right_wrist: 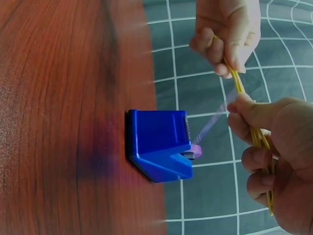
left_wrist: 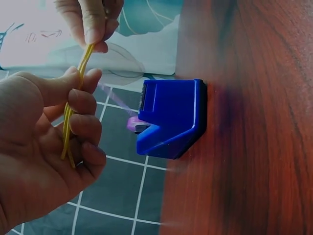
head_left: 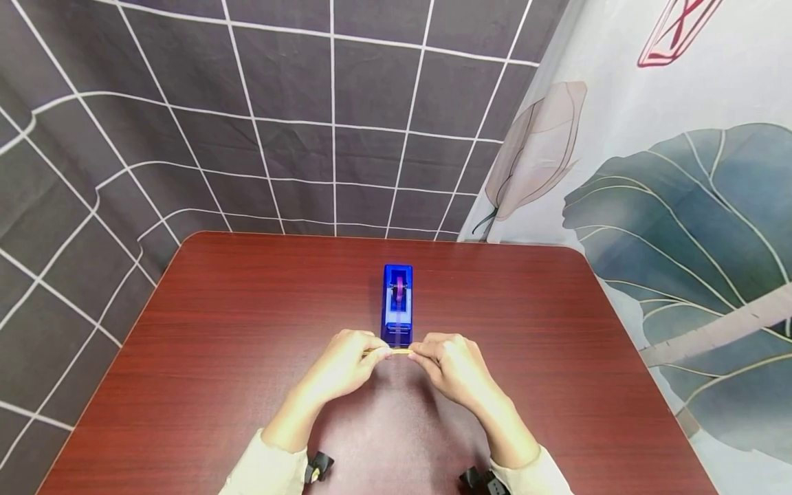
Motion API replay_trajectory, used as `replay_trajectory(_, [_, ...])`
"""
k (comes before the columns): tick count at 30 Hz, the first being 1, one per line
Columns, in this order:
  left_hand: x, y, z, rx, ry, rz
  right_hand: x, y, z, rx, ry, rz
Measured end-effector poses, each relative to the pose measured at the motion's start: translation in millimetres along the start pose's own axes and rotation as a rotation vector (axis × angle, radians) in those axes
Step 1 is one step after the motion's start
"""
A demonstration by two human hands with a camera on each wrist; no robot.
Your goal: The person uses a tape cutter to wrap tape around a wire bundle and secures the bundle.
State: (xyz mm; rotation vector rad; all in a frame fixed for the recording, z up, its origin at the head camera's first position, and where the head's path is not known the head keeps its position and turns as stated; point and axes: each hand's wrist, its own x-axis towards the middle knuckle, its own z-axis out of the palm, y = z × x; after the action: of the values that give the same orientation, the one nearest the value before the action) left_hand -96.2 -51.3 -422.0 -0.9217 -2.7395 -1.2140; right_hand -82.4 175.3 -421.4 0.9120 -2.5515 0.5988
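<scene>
left hand (head_left: 349, 361), right hand (head_left: 454, 366) pinch yellow strands (head_left: 401, 351) — near tape dispenser (left_wrist: 173, 117)

Dispenser (head_left: 398, 318) on table (head_left: 247, 309), beyond left hand (head_left: 349, 361) and right hand (head_left: 452, 364); roll (head_left: 399, 289) in dispenser; strands (head_left: 401, 351) across both hands; curtain (head_left: 297, 151) behind table.

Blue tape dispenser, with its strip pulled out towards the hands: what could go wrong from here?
The dispenser might slide or tip if the strip is pulled hard, since neither the left hand nor the right hand steadies it. The tape strip could stick to skin, as its far end runs close to the hands. The yellow strands might spread apart, being a loose bundle pinched in the fingers.
</scene>
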Motion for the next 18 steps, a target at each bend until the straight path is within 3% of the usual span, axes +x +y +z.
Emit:
replay_trajectory(10, [-2.5,-4.0,6.7,-0.031,0.097,0.01,-3.9,-1.5,5.8,-0.016,0.073,0.021])
replay_trajectory(18, [-3.6,-6.0,10.5,-0.023,0.147,0.04,-4.0,-5.1,9.1,-0.018,0.041,0.085])
